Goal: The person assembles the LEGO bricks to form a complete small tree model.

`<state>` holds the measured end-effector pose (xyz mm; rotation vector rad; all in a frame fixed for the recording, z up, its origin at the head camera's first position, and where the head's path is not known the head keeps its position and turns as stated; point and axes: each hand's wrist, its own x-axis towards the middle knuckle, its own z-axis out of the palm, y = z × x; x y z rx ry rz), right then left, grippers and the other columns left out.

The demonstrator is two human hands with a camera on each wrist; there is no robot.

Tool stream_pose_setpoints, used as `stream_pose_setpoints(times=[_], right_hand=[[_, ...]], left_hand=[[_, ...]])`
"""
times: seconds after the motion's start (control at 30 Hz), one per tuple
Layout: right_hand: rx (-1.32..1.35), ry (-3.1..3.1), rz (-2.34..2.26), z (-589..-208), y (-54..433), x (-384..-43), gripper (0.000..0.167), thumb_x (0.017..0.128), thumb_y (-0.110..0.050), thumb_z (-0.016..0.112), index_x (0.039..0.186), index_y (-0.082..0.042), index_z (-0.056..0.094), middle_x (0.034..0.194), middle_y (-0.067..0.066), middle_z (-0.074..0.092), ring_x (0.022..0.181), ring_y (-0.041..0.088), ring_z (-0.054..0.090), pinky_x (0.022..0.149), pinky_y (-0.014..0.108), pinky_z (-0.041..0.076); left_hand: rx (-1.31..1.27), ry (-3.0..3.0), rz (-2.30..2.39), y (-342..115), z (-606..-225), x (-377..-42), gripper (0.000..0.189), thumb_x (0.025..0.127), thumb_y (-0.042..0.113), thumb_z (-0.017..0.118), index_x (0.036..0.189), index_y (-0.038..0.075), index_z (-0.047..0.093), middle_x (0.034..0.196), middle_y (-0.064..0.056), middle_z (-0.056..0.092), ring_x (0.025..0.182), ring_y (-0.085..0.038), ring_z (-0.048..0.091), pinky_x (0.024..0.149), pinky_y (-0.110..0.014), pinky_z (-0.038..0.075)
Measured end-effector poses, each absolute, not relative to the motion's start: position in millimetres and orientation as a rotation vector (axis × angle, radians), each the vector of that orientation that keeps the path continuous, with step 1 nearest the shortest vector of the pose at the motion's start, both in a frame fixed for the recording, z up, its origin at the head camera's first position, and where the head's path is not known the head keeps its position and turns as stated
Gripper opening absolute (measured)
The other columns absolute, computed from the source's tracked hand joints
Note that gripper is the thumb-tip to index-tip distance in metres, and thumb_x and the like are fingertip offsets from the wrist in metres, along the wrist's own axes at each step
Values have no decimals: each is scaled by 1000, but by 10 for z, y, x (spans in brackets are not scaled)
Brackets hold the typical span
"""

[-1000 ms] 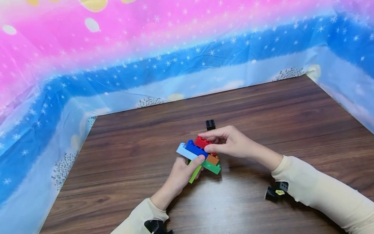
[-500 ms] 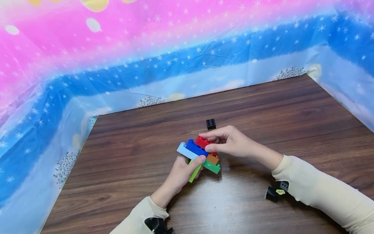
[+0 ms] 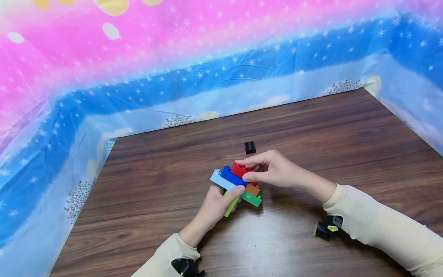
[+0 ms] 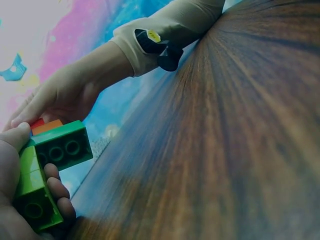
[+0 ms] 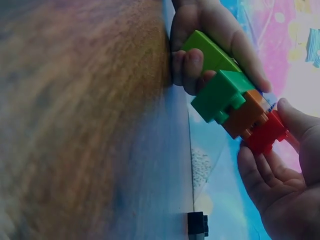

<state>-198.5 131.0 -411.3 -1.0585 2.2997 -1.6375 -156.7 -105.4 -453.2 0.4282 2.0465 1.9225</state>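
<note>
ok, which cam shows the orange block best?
Right wrist: the orange block looks large there, end face and studs visible between the dark green block and the red block. Head shows it small, mainly one side; left wrist shows just a strip behind the dark green block.

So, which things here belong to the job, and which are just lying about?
In the job, held between left hand and right hand:
red brick
blue brick
light blue brick
orange brick
green brick
lime piece

Seemingly just lying about:
black brick, untouched on the table
</note>
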Motion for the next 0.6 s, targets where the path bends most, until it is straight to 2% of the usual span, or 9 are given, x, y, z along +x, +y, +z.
stream_pose_setpoints(times=[0.23, 0.6], right_hand=[[-1042, 2284, -1691, -4171, 1279, -1973, 41, 96, -15, 79, 135, -5, 71, 113, 6, 78, 81, 22, 70, 67, 31, 59], [-1062, 2333, -1723, -4172, 1254, -1950, 41, 95, -10, 80, 135, -4, 71, 107, 3, 79, 83, 20, 71, 70, 33, 61]], left_hand=[[389, 2032, 1926, -1071, -4543, -1544, 44, 105, 33, 67, 135, 4, 53, 87, -10, 61, 64, -16, 56, 59, -24, 51], [376, 2032, 1948, -1051, -4535, -1549, 41, 106, 32, 67, 132, 4, 54, 86, -10, 61, 64, -17, 55, 59, -25, 51]])
